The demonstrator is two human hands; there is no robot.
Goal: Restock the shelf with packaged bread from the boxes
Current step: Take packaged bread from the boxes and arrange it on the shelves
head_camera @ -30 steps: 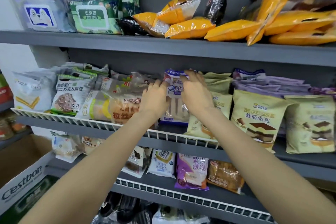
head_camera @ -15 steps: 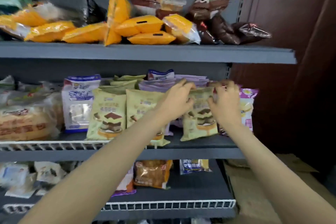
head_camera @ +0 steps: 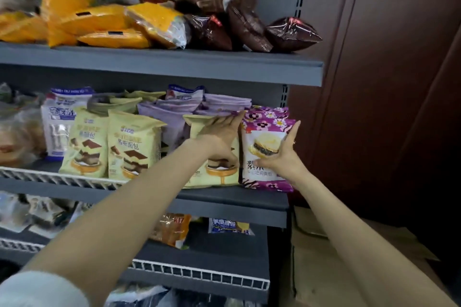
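Packaged bread on the middle shelf (head_camera: pixel 234 198): the step in hand appears to be squaring up the front row at its right end. Your left hand (head_camera: pixel 219 136) lies flat on the face of a pale yellow mousse-bread packet (head_camera: pixel 212 177), fingers straight and close together, their tips reaching its folded top edge, thumb lower on the packet front. Your right hand (head_camera: pixel 280 154) rests against the purple floral bread packet (head_camera: pixel 264 132), fingers straight and spread, the index along the packet's right edge, thumb across its lower front; neither hand pinches anything.

Both packets stand upright, touching side by side, near the shelf's front lip. To finish the step well, push with flat palms rather than fingertips, since the bread inside would likely crush; keep the bases seated on the shelf so the packets do not tip forward, and line their faces with the two mousse-bread packets (head_camera: pixel 109 144) standing to the left. The purple packet is the last in the row, just beside the shelf's right end, so guard that side.

A cardboard box (head_camera: pixel 349 257) sits low at right.
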